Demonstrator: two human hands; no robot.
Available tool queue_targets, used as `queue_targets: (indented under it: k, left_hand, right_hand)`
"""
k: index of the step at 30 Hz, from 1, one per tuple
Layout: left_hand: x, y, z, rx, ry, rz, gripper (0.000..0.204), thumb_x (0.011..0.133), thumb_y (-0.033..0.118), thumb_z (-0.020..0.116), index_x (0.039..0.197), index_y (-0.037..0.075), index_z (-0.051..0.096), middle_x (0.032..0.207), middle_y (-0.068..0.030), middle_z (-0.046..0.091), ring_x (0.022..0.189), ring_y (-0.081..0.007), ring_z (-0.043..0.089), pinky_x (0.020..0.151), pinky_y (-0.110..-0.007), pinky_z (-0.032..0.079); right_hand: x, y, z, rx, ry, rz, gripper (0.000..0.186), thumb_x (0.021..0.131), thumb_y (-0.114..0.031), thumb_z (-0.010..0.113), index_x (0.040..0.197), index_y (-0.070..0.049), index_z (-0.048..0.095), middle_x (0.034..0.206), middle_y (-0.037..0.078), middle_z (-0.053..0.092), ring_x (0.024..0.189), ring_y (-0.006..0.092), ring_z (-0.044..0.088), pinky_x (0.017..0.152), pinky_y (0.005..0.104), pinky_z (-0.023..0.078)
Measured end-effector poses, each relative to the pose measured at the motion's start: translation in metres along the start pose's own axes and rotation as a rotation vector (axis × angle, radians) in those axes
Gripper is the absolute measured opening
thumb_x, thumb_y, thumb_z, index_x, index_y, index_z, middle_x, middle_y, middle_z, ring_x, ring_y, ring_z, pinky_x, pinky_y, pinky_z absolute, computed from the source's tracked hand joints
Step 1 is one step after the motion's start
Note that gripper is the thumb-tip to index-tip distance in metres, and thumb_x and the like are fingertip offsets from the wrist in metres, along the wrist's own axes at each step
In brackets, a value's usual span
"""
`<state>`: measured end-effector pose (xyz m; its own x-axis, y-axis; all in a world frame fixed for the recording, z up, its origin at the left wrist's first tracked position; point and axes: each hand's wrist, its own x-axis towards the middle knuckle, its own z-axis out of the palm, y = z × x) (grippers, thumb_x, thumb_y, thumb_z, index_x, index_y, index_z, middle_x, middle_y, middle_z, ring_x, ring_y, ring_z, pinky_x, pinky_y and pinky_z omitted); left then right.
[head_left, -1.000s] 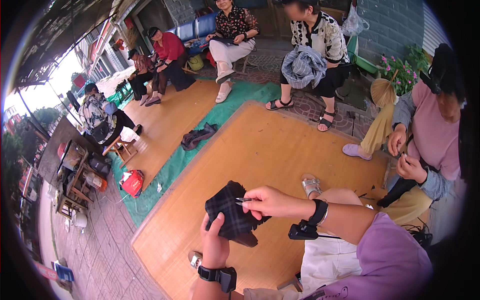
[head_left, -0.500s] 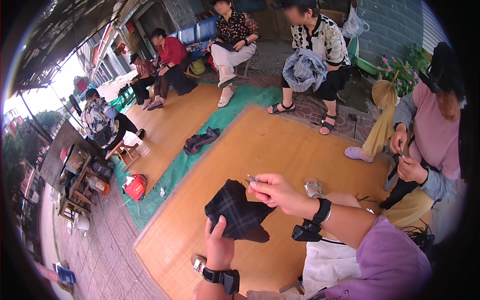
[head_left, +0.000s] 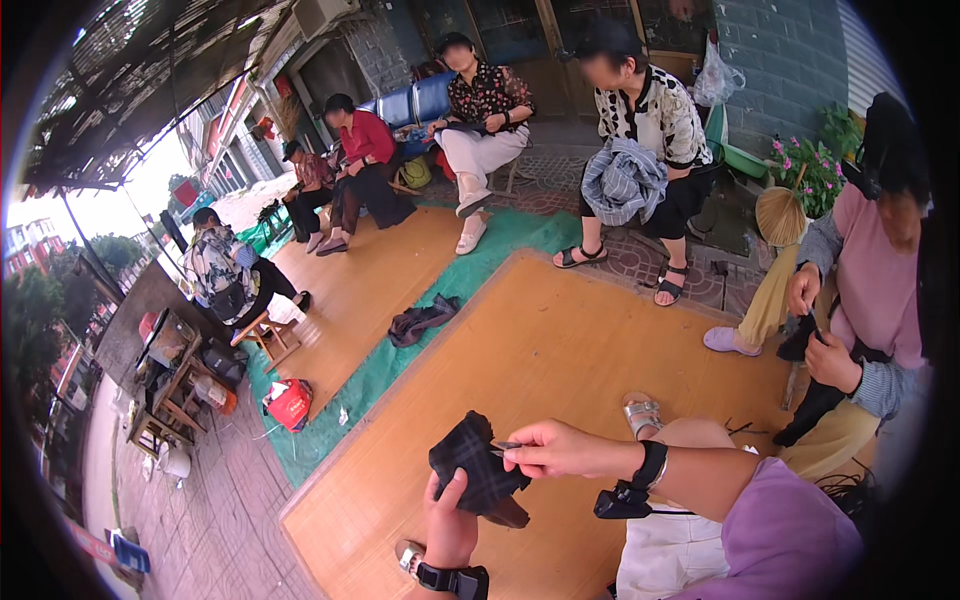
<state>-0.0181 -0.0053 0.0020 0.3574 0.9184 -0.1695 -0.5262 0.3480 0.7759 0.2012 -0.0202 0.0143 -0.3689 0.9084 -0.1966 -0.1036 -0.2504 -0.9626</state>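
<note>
My left hand (head_left: 452,525) grips a piece of dark plaid cloth (head_left: 468,458), its thumb lying on the near face. The cloth has a ragged outline, and a brownish part hangs at its lower right. Between the thumb and fingers of my right hand (head_left: 560,449) is a small pointed metal tool (head_left: 507,446), mostly hidden by the fingers. Its tip lies against or just in front of the cloth's right side; whether it touches, I cannot tell.
A person in pink (head_left: 868,250) sits close on my right, handling dark cloth. Several others sit farther off. A dark garment (head_left: 422,320) and a red bag (head_left: 290,403) lie on the green sheet (head_left: 520,232) beside the tan mat (head_left: 560,340). Left stands a wooden table (head_left: 178,388).
My right hand has brought the tool from above the cloth down to its right side. The cloth has turned and looks narrower. The whole view has shifted, with the surroundings lower in it.
</note>
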Motion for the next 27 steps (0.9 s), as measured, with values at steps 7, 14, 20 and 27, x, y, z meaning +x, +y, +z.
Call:
queue_targets:
  k: [7,14,20,27]
  left_hand:
    - [0.004,0.0,0.004,0.018,-0.016,-0.019,0.033,0.096,0.011,0.062,0.128,0.005,0.055,0.12,-0.0073,0.064,0.112,-0.0198,0.062,0.098,-0.037,0.048]
    - [0.007,0.004,0.008,0.042,0.017,0.002,0.034,0.097,0.013,0.059,0.129,0.003,0.054,0.121,-0.0087,0.064,0.111,-0.0207,0.062,0.099,-0.037,0.047]
    - [0.002,0.007,0.007,-0.022,0.048,-0.014,0.034,0.097,0.012,0.062,0.129,0.004,0.054,0.122,-0.0081,0.064,0.111,-0.0205,0.062,0.098,-0.036,0.047]
    - [-0.01,0.007,0.002,-0.019,0.034,-0.002,0.038,0.096,0.013,0.061,0.131,0.002,0.053,0.126,-0.0096,0.062,0.115,-0.0217,0.061,0.099,-0.037,0.047]
  right_hand:
    - [0.008,0.001,0.007,-0.034,0.01,0.006,0.024,0.103,-0.026,0.054,0.093,-0.006,0.064,0.064,-0.006,0.051,0.055,0.0017,0.04,0.048,0.0189,0.029]
    - [0.014,-0.008,-0.002,-0.028,0.074,-0.019,0.023,0.103,-0.023,0.054,0.095,-0.004,0.066,0.066,-0.005,0.052,0.055,0.0017,0.041,0.048,0.0188,0.029]
    - [0.002,-0.023,-0.014,0.121,0.22,-0.09,0.022,0.104,-0.021,0.051,0.095,-0.004,0.061,0.065,-0.005,0.047,0.05,0.0012,0.031,0.044,0.0202,0.021]
    - [-0.008,-0.018,-0.005,0.016,0.139,-0.007,0.022,0.103,-0.023,0.052,0.095,-0.005,0.062,0.065,-0.006,0.048,0.056,0.0009,0.038,0.049,0.0183,0.027]
